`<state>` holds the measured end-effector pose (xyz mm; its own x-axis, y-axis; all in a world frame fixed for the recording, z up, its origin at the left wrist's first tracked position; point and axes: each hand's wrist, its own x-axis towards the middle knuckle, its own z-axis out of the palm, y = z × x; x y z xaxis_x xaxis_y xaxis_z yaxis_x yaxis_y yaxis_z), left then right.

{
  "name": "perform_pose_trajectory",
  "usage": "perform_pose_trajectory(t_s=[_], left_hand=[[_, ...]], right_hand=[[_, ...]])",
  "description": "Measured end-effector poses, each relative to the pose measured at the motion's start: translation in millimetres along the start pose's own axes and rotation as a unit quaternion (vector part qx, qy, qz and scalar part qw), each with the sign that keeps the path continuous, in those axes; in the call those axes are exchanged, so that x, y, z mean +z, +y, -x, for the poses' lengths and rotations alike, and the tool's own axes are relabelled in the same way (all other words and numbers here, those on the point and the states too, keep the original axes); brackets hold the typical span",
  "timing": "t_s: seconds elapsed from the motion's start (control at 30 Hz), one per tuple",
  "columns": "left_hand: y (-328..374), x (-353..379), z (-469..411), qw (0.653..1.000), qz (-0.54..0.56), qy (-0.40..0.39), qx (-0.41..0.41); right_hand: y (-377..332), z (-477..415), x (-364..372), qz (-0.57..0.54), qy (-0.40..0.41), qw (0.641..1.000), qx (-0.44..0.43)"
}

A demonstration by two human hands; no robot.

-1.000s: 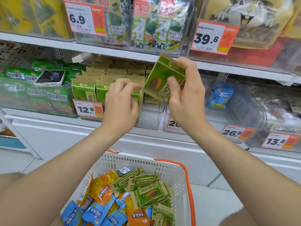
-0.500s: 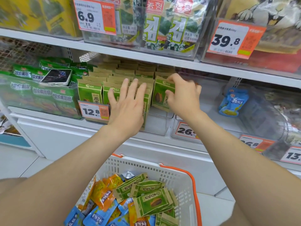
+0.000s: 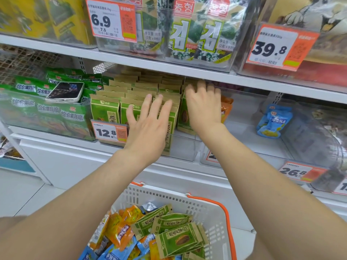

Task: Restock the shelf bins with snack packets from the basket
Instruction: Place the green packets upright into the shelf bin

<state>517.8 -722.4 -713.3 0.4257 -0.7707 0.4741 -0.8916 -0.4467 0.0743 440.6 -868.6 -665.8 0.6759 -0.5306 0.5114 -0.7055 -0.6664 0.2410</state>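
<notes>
Your left hand (image 3: 148, 128) is centre frame, fingers straight and released, flat against the front of the green seed packets (image 3: 105, 111) standing in rows in the clear shelf bin (image 3: 185, 151). Your right hand (image 3: 203, 107) is just right of it, laid over the top of the rightmost green row. It's blurred, so I cannot tell if its fingers pinch a packet. An orange packet (image 3: 226, 107) sits just behind that hand. Bottom centre: a white basket (image 3: 169, 197) with loose green, orange and blue snack packets (image 3: 178, 239) inside. A phone (image 3: 65, 91) lies on green bags (image 3: 48, 111), left of frame.
</notes>
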Motion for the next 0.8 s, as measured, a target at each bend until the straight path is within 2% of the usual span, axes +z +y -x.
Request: perform_pose_trajectory(t_s=[0.07,0.13,0.23,0.4,0.67,0.8], left_hand=[[-1.0,0.3,0.5,1.000,0.000,-0.001,0.003],[-1.4,-0.1,0.9,1.000,0.001,-0.001,0.007],[-2.6,-0.3,1.9,1.000,0.016,-0.001,0.015],[-5.7,-1.9,10.9,0.998,0.054,0.002,0.026],[-6.2,-7.0,26.0,0.998,0.048,0.002,0.041],[-2.2,-13.0,30.5,0.998,0.045,0.009,0.044]], right_hand=[[-4.4,7.2,0.4,0.037,-0.011,0.999,-0.033],[-6.5,12.7,3.5,0.072,-0.097,0.991,-0.061],[-6.6,10.4,0.6,0.126,-0.206,0.965,-0.103],[-13.3,-2.9,8.9,0.245,-0.315,0.905,-0.151],[-15.1,-4.6,14.0,0.290,-0.332,0.887,-0.134],[-15.0,-3.2,6.0,0.260,-0.325,0.900,-0.129]])
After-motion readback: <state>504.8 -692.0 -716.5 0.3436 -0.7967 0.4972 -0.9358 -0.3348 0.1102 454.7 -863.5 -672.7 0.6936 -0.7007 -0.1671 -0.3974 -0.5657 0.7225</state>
